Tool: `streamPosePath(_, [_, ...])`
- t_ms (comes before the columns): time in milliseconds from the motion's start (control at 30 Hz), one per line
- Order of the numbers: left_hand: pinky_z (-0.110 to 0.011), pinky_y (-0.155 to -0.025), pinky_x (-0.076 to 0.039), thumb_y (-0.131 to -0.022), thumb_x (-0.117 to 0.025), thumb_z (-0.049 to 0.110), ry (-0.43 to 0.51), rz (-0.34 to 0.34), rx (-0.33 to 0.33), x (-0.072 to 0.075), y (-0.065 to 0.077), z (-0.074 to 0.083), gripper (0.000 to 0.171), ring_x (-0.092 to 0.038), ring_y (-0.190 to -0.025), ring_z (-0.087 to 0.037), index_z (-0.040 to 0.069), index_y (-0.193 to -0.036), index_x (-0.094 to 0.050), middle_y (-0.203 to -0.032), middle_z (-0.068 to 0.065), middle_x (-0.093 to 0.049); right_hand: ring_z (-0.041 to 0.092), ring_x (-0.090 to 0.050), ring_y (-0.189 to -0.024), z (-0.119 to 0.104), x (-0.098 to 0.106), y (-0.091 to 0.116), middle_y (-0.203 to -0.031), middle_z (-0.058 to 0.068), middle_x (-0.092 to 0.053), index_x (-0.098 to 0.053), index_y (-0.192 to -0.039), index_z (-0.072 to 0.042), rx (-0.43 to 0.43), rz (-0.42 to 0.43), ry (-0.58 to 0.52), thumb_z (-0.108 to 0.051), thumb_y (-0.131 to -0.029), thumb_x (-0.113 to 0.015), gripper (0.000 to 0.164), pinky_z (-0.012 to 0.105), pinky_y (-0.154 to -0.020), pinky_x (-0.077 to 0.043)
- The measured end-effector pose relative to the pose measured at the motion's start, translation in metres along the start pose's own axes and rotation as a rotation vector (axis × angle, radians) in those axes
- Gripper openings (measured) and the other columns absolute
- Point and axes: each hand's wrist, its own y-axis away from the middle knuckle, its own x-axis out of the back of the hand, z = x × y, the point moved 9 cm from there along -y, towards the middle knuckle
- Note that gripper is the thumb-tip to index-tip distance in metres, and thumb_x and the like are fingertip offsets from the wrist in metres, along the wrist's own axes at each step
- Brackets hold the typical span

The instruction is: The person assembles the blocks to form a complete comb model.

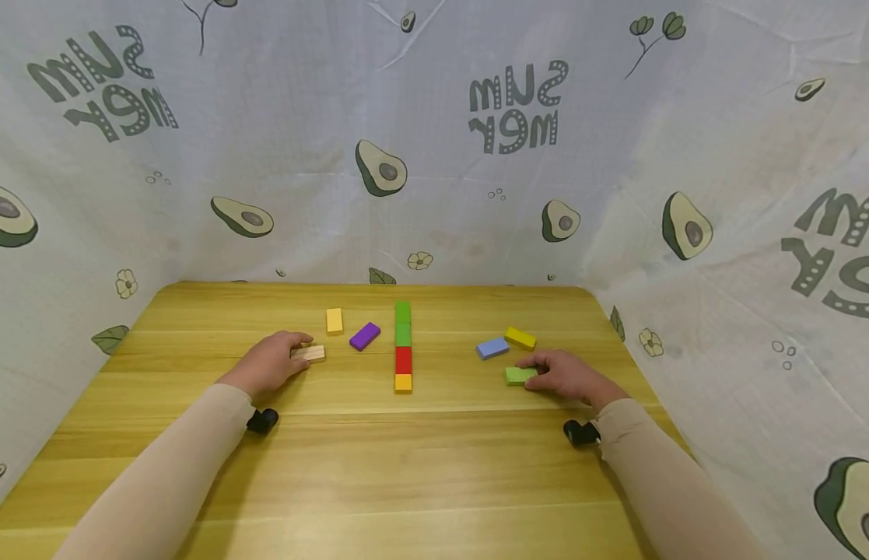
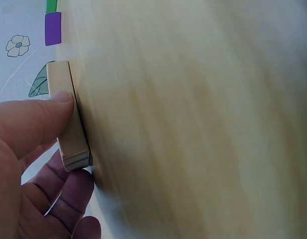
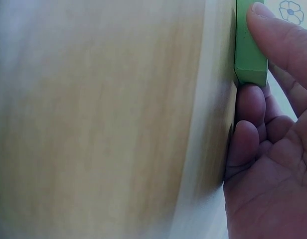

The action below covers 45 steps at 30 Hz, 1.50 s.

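Note:
My left hand (image 1: 269, 364) pinches a plain wooden block (image 1: 312, 354) on the left of the table. In the left wrist view the thumb lies along one side of that wooden block (image 2: 70, 124), with fingers behind and below its end. On the right, my right hand (image 1: 569, 376) pinches a light green block (image 1: 518, 376). The right wrist view has the thumb on the side of this green block (image 3: 250, 55), its far end cut off by the frame. Both blocks appear to rest on the tabletop.
Between the hands runs a straight row of two green blocks (image 1: 403, 323), a red block (image 1: 403, 360) and an orange block (image 1: 403, 383). A purple block (image 1: 365, 336) and a pale yellow block (image 1: 334, 321) lie left; blue (image 1: 492, 348) and yellow (image 1: 521, 337) blocks lie right.

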Motion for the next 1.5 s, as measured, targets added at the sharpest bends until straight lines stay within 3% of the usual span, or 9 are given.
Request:
streamPosePath(333, [-0.059,-0.109,-0.048,-0.104,-0.067,0.020,0.040,0.008,-0.017,-0.001,0.001,0.000,0.038,-0.061,-0.122,-0.039,0.002,-0.137,-0.066,-0.138,-0.025,-0.065,0.021,-0.052,-0.095,0.002,-0.001,-0.002,-0.108,0.008,-0.065,-0.068,-0.137,-0.004,0.005,-0.002,-0.027,-0.021,-0.097,-0.077,0.044,0.035,-0.085,-0.046])
streamPosePath(633, [-0.048,-0.097,-0.051,-0.102,-0.069,0.021,0.098,-0.021,-0.060,-0.008,0.003,0.011,0.032,-0.060,-0.103,-0.025,0.005,-0.130,-0.068,-0.125,-0.014,-0.067,0.021,-0.052,-0.096,0.003,-0.001,-0.002,-0.112,0.009,-0.065,-0.068,-0.138,-0.004,-0.010,-0.014,-0.050,-0.020,-0.097,-0.077,0.045,0.035,-0.086,-0.046])
streamPosePath(900, [-0.042,-0.092,-0.051,-0.099,-0.072,0.020,0.109,-0.070,-0.136,-0.024,0.012,0.042,0.024,-0.059,-0.097,-0.019,0.011,-0.121,-0.071,-0.115,-0.005,-0.069,0.021,-0.052,-0.096,0.000,-0.001,0.000,-0.112,0.010,-0.065,-0.067,-0.138,-0.002,-0.003,-0.011,-0.044,-0.020,-0.097,-0.077,0.045,0.035,-0.086,-0.046])
streamPosePath(1133, [-0.034,-0.082,-0.048,-0.095,-0.075,0.020,0.077,-0.113,-0.244,-0.044,0.020,0.078,0.019,-0.055,-0.089,-0.015,0.016,-0.112,-0.071,-0.103,0.003,-0.065,0.021,-0.052,-0.097,0.000,0.001,-0.002,-0.113,0.010,-0.066,-0.068,-0.137,-0.003,0.006,-0.002,-0.035,-0.021,-0.097,-0.077,0.045,0.035,-0.088,-0.046])
streamPosePath(1300, [-0.030,-0.080,-0.047,-0.095,-0.076,0.021,0.045,-0.141,-0.316,-0.055,0.025,0.103,0.019,-0.054,-0.087,-0.012,0.016,-0.113,-0.071,-0.101,0.006,-0.064,0.022,-0.052,-0.098,0.000,0.000,-0.003,-0.115,0.011,-0.066,-0.068,-0.137,-0.002,0.004,-0.006,-0.046,-0.021,-0.097,-0.077,0.045,0.036,-0.089,-0.046])
streamPosePath(1500, [-0.030,-0.081,-0.048,-0.096,-0.076,0.024,0.028,-0.167,-0.344,-0.064,0.027,0.121,0.021,-0.055,-0.087,-0.010,0.018,-0.115,-0.071,-0.102,0.009,-0.064,0.021,-0.052,-0.095,0.000,0.000,-0.002,-0.110,0.009,-0.065,-0.068,-0.137,-0.003,-0.001,-0.009,-0.041,-0.020,-0.097,-0.077,0.045,0.035,-0.085,-0.046])
